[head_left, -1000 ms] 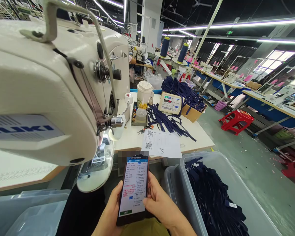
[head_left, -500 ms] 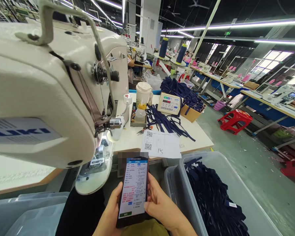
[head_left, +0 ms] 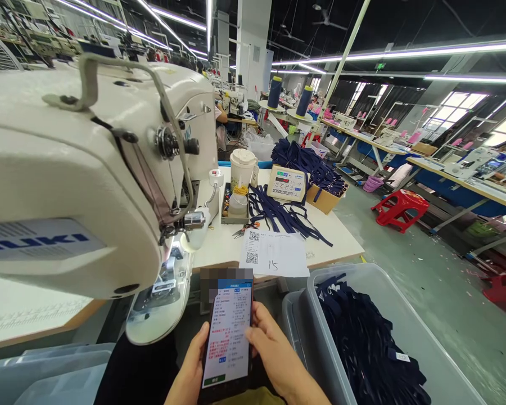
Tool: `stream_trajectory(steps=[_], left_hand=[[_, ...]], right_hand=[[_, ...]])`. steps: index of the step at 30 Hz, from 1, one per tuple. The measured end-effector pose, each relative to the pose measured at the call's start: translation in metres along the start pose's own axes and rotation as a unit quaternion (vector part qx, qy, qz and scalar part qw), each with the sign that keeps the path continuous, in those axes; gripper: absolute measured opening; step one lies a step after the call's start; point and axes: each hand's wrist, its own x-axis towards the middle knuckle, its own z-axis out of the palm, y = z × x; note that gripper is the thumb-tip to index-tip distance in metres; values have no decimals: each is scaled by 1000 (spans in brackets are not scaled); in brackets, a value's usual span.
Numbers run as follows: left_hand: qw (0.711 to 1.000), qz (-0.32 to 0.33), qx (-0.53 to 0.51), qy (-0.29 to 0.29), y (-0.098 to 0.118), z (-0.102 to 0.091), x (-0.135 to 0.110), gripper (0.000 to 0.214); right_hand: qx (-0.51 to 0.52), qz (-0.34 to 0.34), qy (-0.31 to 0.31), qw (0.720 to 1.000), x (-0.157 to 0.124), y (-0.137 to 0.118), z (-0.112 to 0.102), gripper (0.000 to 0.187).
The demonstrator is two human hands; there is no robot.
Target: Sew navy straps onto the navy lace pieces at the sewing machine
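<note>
A rectangular black smartphone (head_left: 227, 346) is held in the grip of left hand (head_left: 189, 368) and right hand (head_left: 274, 357), before the white, wood-edged surface (head_left: 341, 241); a list (head_left: 236, 318) is displayed, but what is left cannot be told.

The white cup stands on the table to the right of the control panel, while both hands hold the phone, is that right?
Not quite: the head view shows the white cup to the left of the control panel. It does stand on the table, and the left hand and right hand hold the phone.
</note>
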Motion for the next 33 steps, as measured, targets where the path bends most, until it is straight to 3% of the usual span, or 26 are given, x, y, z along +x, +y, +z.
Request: stream_trajectory(steps=[2, 6, 9, 13, 18, 21, 26, 30, 33], left_hand=[[1000, -10, 1, -17, 1, 3, -5, 76], [997, -12, 34, -71, 1, 5, -10, 73], [997, 2, 35, -73, 0, 4, -8, 73], [998, 23, 37, -35, 0, 0, -3, 77], [998, 35, 24, -35, -3, -6, 2, 83], [999, 32, 16, -36, -4, -7, 4, 81], [1000, 10, 20, 13, 2, -1, 1, 73], [998, -12, 1, -60, 7, 7, -9, 51], [992, -32, 2, -120, 9, 10, -12, 50]], right_hand=[[8, 5, 21, 1000, 2, 7, -3, 23], [88, 3, 1, 996, 2, 17, -6, 49], [86, -8, -36, 996, -3, 12, -5, 34], [82, -20, -101, 991, -9, 4, -3, 76], [53, -19, -108, 993, -12, 10, -2, 88], [48, -32, -109, 992, -12, 12, 0, 86], [34, -41, -110, 993, -9, 11, -1, 79], [-35, -117, 4, 993, -12, 10, -13, 58], [-184, -227, 88, 952, -19, 11, -23, 27]])
